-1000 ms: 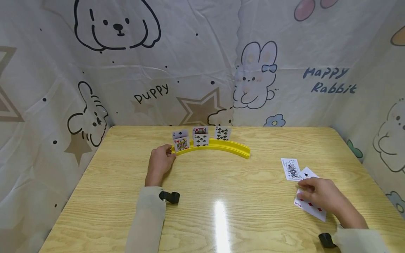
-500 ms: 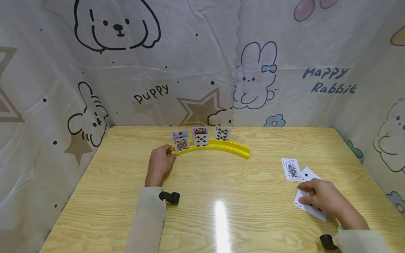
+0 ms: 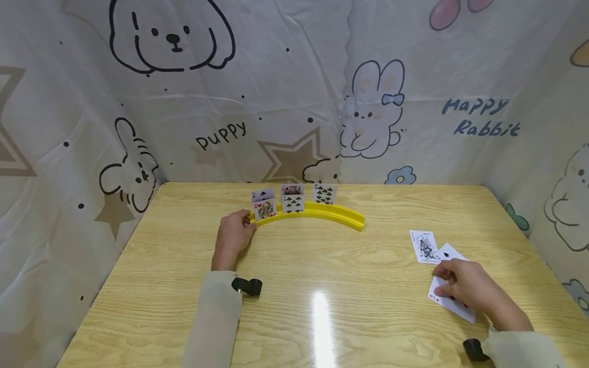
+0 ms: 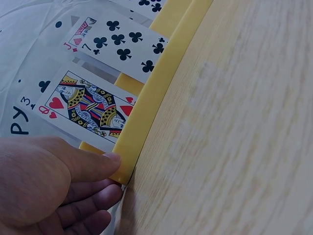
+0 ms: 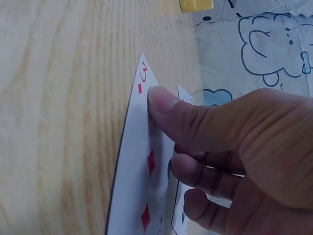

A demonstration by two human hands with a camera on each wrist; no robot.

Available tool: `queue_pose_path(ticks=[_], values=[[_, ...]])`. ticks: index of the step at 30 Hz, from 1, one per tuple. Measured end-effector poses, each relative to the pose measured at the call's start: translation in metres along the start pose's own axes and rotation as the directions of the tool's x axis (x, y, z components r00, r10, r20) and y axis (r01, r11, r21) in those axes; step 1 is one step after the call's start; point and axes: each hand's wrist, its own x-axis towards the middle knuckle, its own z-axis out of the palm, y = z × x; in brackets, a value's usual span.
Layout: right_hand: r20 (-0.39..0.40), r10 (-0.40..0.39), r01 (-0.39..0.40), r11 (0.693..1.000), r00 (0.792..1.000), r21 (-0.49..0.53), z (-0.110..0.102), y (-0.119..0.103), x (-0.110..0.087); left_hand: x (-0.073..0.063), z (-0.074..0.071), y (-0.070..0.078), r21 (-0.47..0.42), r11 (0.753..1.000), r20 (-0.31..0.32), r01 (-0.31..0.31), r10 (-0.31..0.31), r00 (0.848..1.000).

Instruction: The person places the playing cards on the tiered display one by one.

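In the head view my left hand (image 3: 232, 239) grips the left end of a curved yellow card holder (image 3: 341, 212), thumb on its front wall. A queen of hearts (image 4: 90, 110) stands in the holder beside that thumb, with a three of clubs (image 3: 263, 194) behind it. Further along are a seven of clubs (image 4: 122, 46), a jack of diamonds (image 3: 292, 189) behind it, and another clubs card (image 3: 324, 193). On the right, my right hand (image 3: 474, 286) pinches a three of diamonds (image 5: 139, 161), its thumb on the face near one corner and other fingers curled past the far edge.
A joker (image 3: 424, 247) lies face up on the wooden table (image 3: 359, 286), ahead of my right hand. A spade card (image 3: 453, 253) lies next to it, partly covered by the hand. A printed cloth (image 3: 276, 76) hangs behind the table.
My right thumb has shifted slightly right over the three of diamonds, covering a pip that showed before. The left hand, the holder and its cards have stayed put.
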Motion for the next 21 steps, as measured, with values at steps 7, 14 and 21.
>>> queue_pose_path(ticks=[7, 14, 21], values=[[0.012, 0.032, -0.032, 0.999, 0.999, 0.002, -0.0019, -0.0022, 0.0010, -0.0003, 0.0006, 0.0005, -0.012, 1.000, 0.004, 0.014, -0.014, 1.000], [0.014, -0.001, 0.001, 1.000, 1.000, -0.008, -0.0029, -0.0005, 0.0020, -0.0006, 0.0002, 0.0008, -0.017, 1.000, 0.004, 0.014, -0.014, 1.000], [0.023, -0.073, 0.074, 0.994, 0.997, -0.080, -0.0064, 0.0018, 0.0042, -0.0006, 0.0008, 0.0001, -0.017, 1.000, 0.004, 0.005, -0.005, 1.000]])
